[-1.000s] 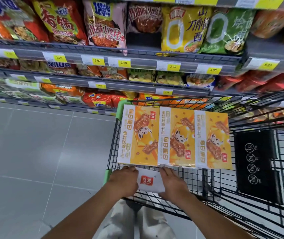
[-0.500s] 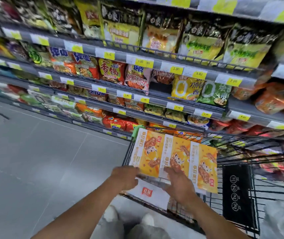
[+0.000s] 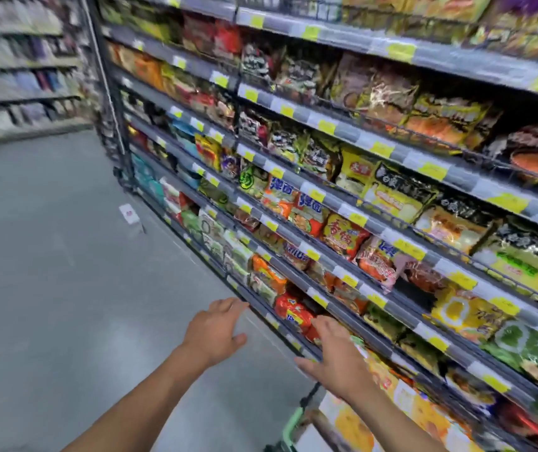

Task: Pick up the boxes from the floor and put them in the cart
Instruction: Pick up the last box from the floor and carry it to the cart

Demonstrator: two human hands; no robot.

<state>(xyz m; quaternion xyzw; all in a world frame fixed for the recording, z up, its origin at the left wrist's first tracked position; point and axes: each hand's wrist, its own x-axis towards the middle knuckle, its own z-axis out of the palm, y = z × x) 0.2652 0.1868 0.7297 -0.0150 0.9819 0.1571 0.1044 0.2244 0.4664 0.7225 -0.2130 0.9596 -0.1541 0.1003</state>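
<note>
My left hand [image 3: 214, 327] and my right hand [image 3: 334, 352] hang in the air with fingers spread, holding nothing. The cart [image 3: 292, 425] shows only its green corner and some wire at the bottom edge. Yellow boxes [image 3: 355, 422] stand inside it, just below my right forearm. A small white box [image 3: 129, 214] with a red mark lies on the grey floor farther down the aisle, close to the foot of the shelves. The view is blurred by motion.
Long shelves [image 3: 342, 203] packed with noodle packets and yellow price tags run along the right side. More shelving [image 3: 23, 70] crosses the far end of the aisle. Grey floor [image 3: 49, 272] spreads out to the left.
My head has turned left and up, so the cart slid to the bottom edge. Both hands let go of the white box in the cart and rose. A white box on the floor came into view.
</note>
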